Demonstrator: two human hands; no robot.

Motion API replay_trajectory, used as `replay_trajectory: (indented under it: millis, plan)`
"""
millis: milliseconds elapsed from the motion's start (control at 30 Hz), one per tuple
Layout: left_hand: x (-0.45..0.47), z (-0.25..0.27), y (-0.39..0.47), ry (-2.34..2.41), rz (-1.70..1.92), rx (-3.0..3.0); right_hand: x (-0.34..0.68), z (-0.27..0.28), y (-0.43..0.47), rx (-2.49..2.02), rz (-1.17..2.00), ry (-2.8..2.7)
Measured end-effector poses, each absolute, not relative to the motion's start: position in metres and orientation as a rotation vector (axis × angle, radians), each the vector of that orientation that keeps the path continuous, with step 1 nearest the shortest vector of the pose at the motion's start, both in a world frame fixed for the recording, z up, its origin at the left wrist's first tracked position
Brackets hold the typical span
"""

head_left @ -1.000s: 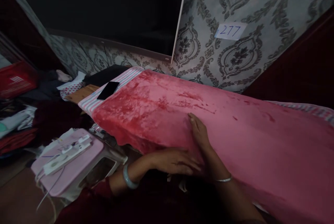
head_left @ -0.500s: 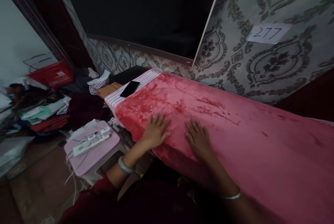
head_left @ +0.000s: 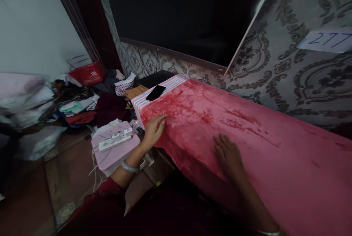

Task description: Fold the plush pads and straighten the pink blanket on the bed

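Note:
A pink plush cloth [head_left: 269,155] with darker brushed patches covers a long surface and hangs over its near edge. My left hand [head_left: 154,129] is at the near left edge of the cloth, fingers stretched forward and thumb apart, holding nothing that I can see. Flat on the cloth further right lies my right hand [head_left: 228,153], its fingers extended. Beyond the left hand, a black phone [head_left: 155,93] rests on a striped cloth [head_left: 176,81] at the far left end.
A pink stool [head_left: 110,161] bearing a white power strip [head_left: 115,139] stands left of the cloth. Behind it are piled clothes [head_left: 82,106] and a red basket [head_left: 88,73]. A large dark screen [head_left: 187,12] hangs on the patterned wall, near a paper marked 277 [head_left: 326,41].
My left hand has slid left along the cloth toward the striped end, its fingers now closer together. The right hand stays flat on the cloth. The view has swung left.

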State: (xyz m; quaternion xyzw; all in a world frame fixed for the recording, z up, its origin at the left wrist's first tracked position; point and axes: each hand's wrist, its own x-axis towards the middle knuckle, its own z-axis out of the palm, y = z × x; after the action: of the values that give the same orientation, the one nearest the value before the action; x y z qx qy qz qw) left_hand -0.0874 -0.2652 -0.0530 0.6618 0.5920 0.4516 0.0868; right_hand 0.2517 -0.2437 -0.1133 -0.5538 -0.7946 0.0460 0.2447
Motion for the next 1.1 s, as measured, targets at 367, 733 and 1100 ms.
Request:
replay_trajectory:
  millis: [367, 733, 1100]
  plan:
    - [-0.092, -0.073, -0.251, 2.34, 0.592, 2.043, 0.253, -0.113, -0.244, -1.516, 0.077, -2.189]
    - [0.018, -0.097, -0.333, 0.843, 0.718, 2.754, 0.257, -0.112, -0.241, -1.474, 0.204, -2.129]
    - [-0.035, -0.037, -0.217, 2.056, 0.431, 2.255, 0.2, -0.077, -0.26, -1.492, 0.171, -2.328]
